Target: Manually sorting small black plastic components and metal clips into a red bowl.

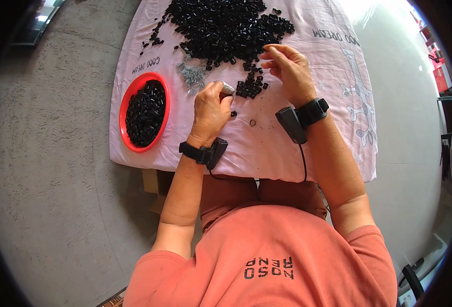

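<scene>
My left hand (210,110) is closed, fingers curled, with a small silvery-grey piece (227,89) showing at its fingertips; I cannot make out what it is. Just right of it lies a loose cluster of small black plastic parts (250,87). My right hand (291,71) is beside the right edge of the large heap of black parts (221,25). Its thumb and fingers are bent together near the heap; whatever is between them is too small to make out. Thin grey metal pins (193,75) lie in a pile beyond my left hand.
A red bowl (167,110) full of black parts stands at the table's left side. The table has a pink printed cloth (338,148). A small dark ring (252,123) and a single black part (233,114) lie near me. Cables hang from both wrist devices.
</scene>
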A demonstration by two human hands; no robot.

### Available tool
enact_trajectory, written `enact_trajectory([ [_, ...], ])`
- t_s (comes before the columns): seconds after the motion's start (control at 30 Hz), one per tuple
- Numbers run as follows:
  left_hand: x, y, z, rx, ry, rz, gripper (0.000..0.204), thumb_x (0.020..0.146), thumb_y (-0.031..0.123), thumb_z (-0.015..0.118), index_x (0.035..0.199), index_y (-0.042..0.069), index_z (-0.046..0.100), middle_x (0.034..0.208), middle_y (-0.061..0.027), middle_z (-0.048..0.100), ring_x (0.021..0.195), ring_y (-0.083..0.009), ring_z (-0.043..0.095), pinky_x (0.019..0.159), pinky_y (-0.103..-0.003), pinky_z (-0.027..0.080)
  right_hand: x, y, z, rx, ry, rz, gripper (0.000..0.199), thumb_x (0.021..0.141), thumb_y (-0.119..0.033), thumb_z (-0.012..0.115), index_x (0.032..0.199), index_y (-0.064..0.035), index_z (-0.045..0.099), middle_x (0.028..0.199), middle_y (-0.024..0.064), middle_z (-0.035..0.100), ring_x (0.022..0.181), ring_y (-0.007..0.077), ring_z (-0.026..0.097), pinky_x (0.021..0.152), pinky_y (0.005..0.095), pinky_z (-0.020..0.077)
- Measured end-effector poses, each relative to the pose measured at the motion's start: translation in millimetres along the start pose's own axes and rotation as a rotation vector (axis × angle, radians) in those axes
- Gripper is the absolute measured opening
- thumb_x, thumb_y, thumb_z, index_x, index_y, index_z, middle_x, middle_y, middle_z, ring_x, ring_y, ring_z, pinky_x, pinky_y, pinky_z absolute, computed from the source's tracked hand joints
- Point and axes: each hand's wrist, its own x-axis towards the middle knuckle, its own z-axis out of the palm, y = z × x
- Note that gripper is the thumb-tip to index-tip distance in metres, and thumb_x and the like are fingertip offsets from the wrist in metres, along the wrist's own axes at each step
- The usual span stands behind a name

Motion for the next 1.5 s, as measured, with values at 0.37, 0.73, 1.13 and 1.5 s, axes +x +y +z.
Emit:
enact_trajectory([
  [0.37,4,37,-17,-0.324,0.027,-0.152,0.008,0.097,0.003,0.061,0.102,0.002,0.067,0.086,-0.0025,0.070,0.074,-0.0071,0.062,0.068,-0.024,0.052,-20,7,27,-0.200,-0.416,0.088,0.018,0.097,-0.017,0.067,0.109,-0.0033,0.069,0.092,0.0024,0.072,0.076,0.0067,0.066,0.068,0.0209,0.0532],
  [0.73,7,43,-11,-0.490,0.072,-0.218,0.011,0.098,0.001,0.058,0.109,0.000,0.059,0.085,-0.0058,0.069,0.074,-0.0108,0.064,0.067,-0.025,0.052,-19,2,23,-0.151,-0.457,0.115,0.019,0.094,-0.008,0.069,0.112,0.0005,0.068,0.094,0.0078,0.073,0.082,0.0111,0.071,0.070,0.0228,0.0568],
  [1.13,-25,28,-7,0.063,-0.042,-0.136,0.015,0.077,0.011,0.074,0.086,0.002,0.066,0.086,-0.0155,0.066,0.076,-0.0355,0.066,0.070,-0.043,0.051,-17,2,19,-0.111,-0.434,0.193,0.017,0.098,-0.010,0.065,0.112,-0.0024,0.069,0.097,0.0070,0.073,0.084,0.0128,0.072,0.072,0.0236,0.0583],
  [1.5,-24,27,-4,0.013,-0.078,-0.123,0.007,0.079,0.006,0.067,0.082,0.000,0.064,0.087,-0.0186,0.066,0.082,-0.0412,0.065,0.075,-0.047,0.051,-15,5,17,-0.053,-0.433,0.185,0.020,0.099,-0.006,0.062,0.116,0.0008,0.069,0.101,0.0101,0.073,0.089,0.0145,0.073,0.080,0.0248,0.0601],
])
